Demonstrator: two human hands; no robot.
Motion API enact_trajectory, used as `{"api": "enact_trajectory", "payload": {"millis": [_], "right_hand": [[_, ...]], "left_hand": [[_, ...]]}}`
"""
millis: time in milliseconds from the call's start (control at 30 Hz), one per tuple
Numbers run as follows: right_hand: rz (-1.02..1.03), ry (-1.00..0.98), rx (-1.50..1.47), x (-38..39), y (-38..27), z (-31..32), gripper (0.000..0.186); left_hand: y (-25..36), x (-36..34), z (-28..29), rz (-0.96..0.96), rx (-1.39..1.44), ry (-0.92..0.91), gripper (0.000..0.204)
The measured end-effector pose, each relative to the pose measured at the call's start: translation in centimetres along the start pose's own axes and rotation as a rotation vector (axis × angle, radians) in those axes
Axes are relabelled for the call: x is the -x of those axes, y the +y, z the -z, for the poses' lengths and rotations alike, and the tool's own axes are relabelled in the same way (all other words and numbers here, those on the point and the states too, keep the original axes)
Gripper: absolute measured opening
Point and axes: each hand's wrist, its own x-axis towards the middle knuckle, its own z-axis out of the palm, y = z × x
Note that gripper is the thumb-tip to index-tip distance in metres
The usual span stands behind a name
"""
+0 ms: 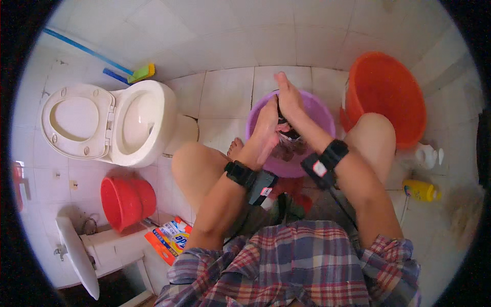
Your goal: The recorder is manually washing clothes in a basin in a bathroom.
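Observation:
Both my hands are over a purple basin (319,113) on the tiled floor between my knees. My left hand (267,125) and my right hand (287,97) press together on a dark piece of wet cloth (288,134) that hangs down into the basin. More dark reddish cloth (286,151) lies in the basin under the hands. Each wrist wears a black band with a small device.
A large orange bucket (388,94) stands to the right of the basin. A white toilet (110,123) with its lid up is at left, a small red bucket (125,199) below it. A detergent bag (169,239), a yellow bottle (420,190) and a white bottle (427,155) lie on the floor.

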Motion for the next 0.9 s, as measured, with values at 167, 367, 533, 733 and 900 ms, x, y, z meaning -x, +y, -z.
{"api": "enact_trajectory", "payload": {"millis": [167, 367, 533, 733, 900], "right_hand": [[0.261, -0.157, 0.047, 3.9, 1.3, -1.5, 0.041], [0.16, -0.085, 0.473, -2.1, 8.7, 2.0, 0.039], [-0.33, -0.442, 0.605, -4.3, 11.1, -0.1, 0.037], [0.066, -0.239, 0.465, -7.2, 24.5, -0.5, 0.031], [0.045, -0.313, 0.884, -2.5, 31.1, -1.4, 0.03]], "left_hand": [[-2.3, -1.2, 2.1, -0.273, 0.238, 0.046, 0.026], [-4.4, -3.7, 2.3, 0.055, 0.258, 0.359, 0.028], [-10.4, -8.1, 13.8, -0.021, 0.17, 0.484, 0.024], [-14.8, -13.4, 14.0, -0.494, -0.789, 0.405, 0.013], [-17.0, -13.3, 14.5, 0.045, -1.479, 0.371, 0.026]]}}
